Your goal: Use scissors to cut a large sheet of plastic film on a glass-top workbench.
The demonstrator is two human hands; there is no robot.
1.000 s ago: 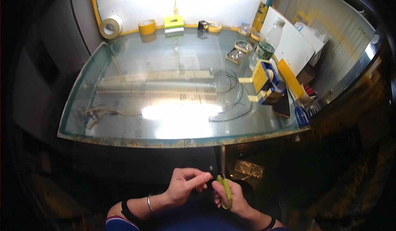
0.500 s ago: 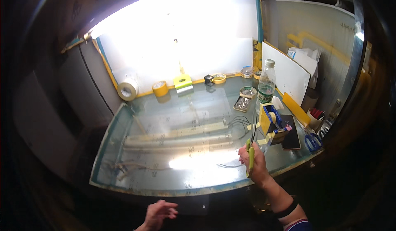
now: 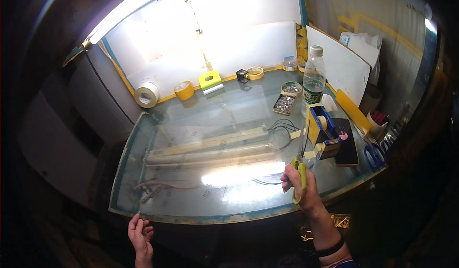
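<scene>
My right hand (image 3: 310, 189) is closed around the yellow-green handles of a pair of scissors (image 3: 301, 179). The scissors' blades point up and away, next to the blue-and-yellow tape dispenser (image 3: 315, 124). A strip of pale tape (image 3: 313, 152) sticks out from the dispenser's near side. Down at the front left corner of the glass-topped table (image 3: 186, 218), my left hand (image 3: 141, 237) has its thumb and fingertips pinched together at the edge. Whatever they hold, if anything, is too small to make out.
A black phone (image 3: 348, 148) and blue-handled scissors (image 3: 374, 155) lie right of the dispenser. Behind it stand a plastic bottle (image 3: 314, 74) and a tin of small metal pieces (image 3: 285, 104). Tape rolls (image 3: 183, 90) line the back; light tubes (image 3: 210, 154) show beneath the glass.
My left hand has moved left and up to the table's front left corner, its fingers now pinched. My right hand has shifted slightly right, still holding the scissors. The view has tilted.
</scene>
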